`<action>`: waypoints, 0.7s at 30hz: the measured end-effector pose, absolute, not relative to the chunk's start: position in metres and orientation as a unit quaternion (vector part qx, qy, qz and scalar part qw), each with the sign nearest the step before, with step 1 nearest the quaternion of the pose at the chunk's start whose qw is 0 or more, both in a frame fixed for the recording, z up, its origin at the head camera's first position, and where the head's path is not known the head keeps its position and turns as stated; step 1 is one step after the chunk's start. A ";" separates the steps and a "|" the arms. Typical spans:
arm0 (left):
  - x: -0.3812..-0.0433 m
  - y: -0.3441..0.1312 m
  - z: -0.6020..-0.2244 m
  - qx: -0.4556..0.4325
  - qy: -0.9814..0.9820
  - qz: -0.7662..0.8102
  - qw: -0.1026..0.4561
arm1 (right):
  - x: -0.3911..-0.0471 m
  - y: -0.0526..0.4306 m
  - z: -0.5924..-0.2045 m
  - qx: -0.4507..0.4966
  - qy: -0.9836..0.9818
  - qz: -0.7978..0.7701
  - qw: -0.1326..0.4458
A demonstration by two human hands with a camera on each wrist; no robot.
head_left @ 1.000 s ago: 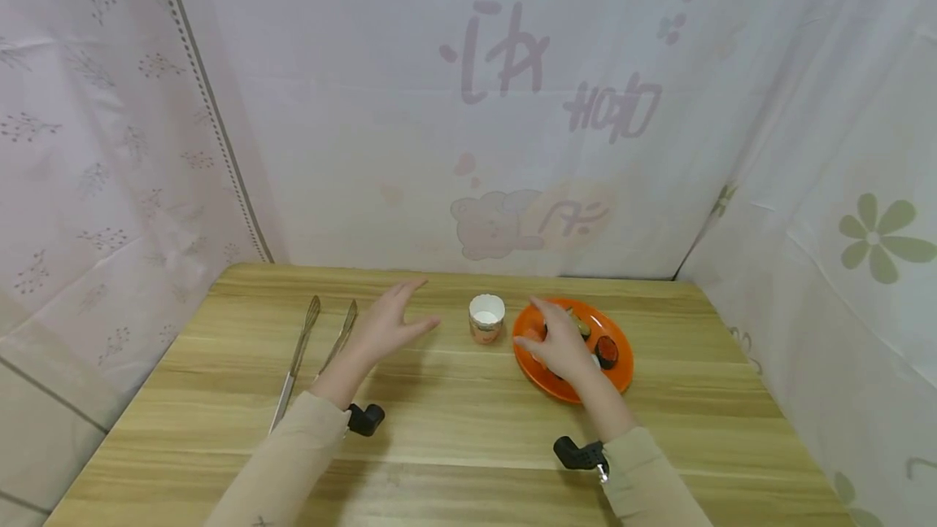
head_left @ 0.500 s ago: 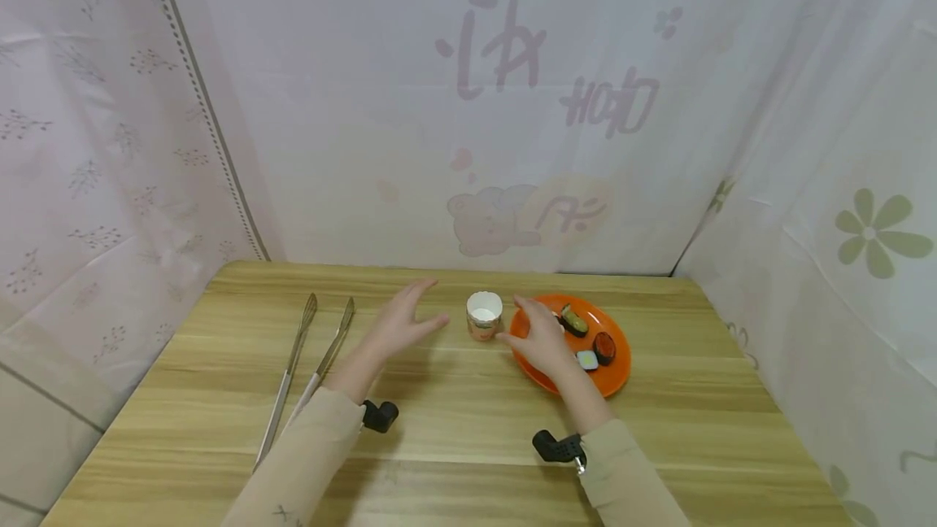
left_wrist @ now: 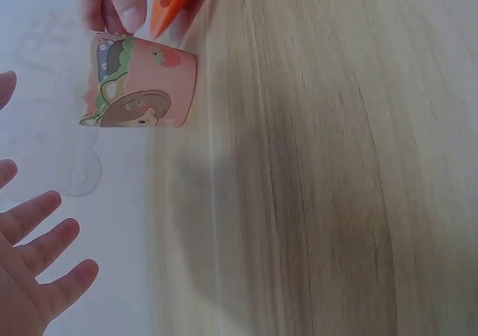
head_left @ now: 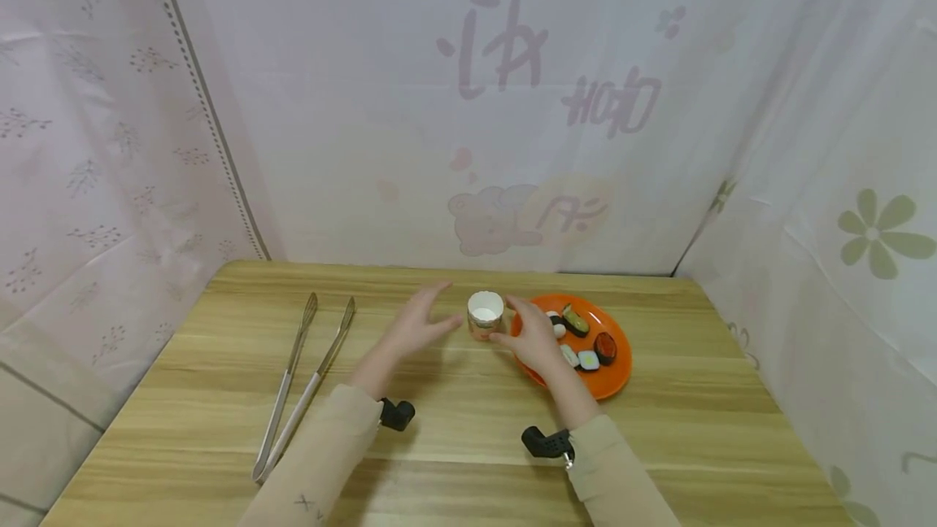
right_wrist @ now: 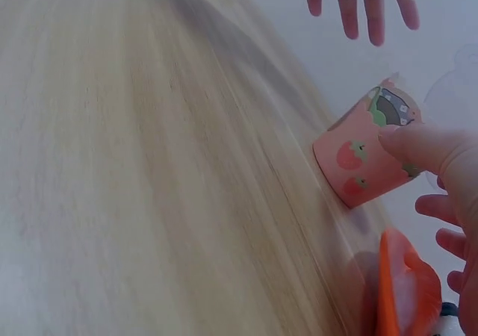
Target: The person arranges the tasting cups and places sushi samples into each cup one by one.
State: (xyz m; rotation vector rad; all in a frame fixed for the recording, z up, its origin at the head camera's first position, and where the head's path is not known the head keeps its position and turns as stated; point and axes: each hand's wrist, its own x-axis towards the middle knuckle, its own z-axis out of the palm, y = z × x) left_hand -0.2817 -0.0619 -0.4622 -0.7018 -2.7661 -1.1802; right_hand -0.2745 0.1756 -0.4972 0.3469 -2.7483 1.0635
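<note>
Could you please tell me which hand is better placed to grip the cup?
Probably the right hand: its thumb overlaps the cup in the right wrist view, though contact is unclear; the left hand shows a visible gap.

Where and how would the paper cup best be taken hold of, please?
I'd grip the paper cup around its side wall, below the scalloped rim, probably from both sides: it stands upright, open end up, between the left hand and the right hand.
</note>
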 end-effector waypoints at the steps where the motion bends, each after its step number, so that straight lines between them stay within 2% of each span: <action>1: -0.282 -0.060 -0.463 -0.230 -0.893 -0.386 0.026 | -0.275 0.174 -0.498 0.117 -0.922 0.359 0.088; 10: -0.287 -0.049 -0.469 -0.226 -0.887 -0.401 0.008 | -0.277 0.166 -0.501 0.122 -0.921 0.353 0.108; 21: -0.287 -0.037 -0.475 -0.235 -0.875 -0.422 -0.025 | -0.279 0.161 -0.502 0.123 -0.925 0.345 0.099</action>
